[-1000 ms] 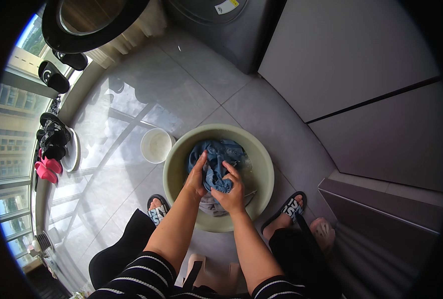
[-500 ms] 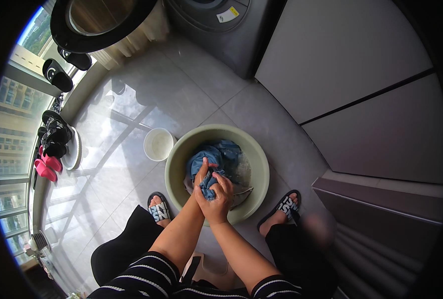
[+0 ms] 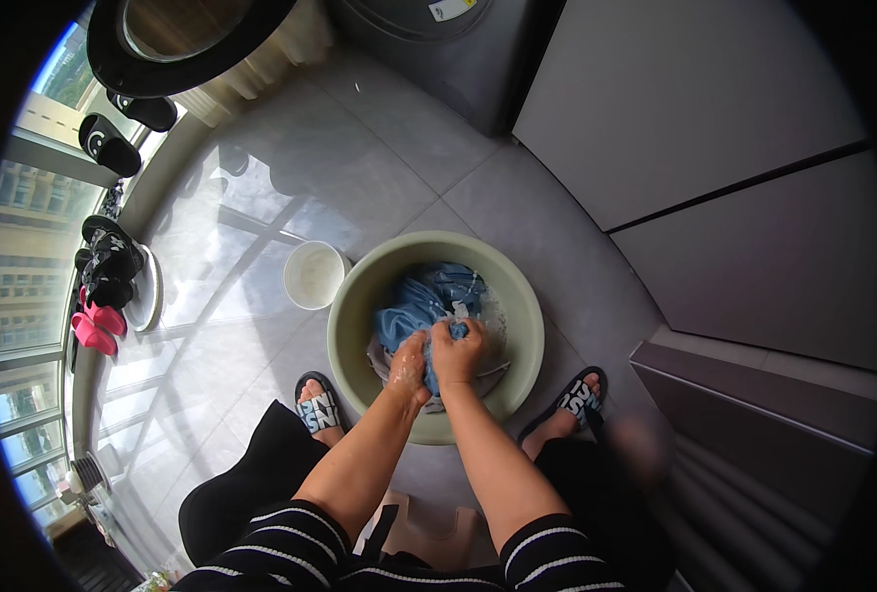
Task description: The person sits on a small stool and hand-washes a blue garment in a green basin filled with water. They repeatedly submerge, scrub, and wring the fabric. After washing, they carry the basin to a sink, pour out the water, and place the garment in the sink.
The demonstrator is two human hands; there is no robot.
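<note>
A round pale green basin [image 3: 524, 345] stands on the floor between my feet. Bunched in it lies a wet blue garment [image 3: 409, 314], with foamy water at the right side and a greyish cloth [image 3: 494, 376] along the near side. My right hand [image 3: 457, 353] is closed round a fold of the blue garment, and a bit of it shows above the fingers. Close beside it, my left hand [image 3: 409, 365] grips the same garment, its wrist wet with suds. Its fingertips are partly hidden behind the cloth.
A small white bucket [image 3: 316, 275] touches the basin's left side. My slippered feet [image 3: 317, 405] flank the basin. Slippers [image 3: 96, 331] line the window wall at left. A grey washing machine [image 3: 428, 59] stands at the far side, and grey cabinet panels [image 3: 695, 109] rise at right.
My hands have come apart from their crossed hold and now sit side by side. The right hand has moved up and right with the cloth; the left has drawn back a little.
</note>
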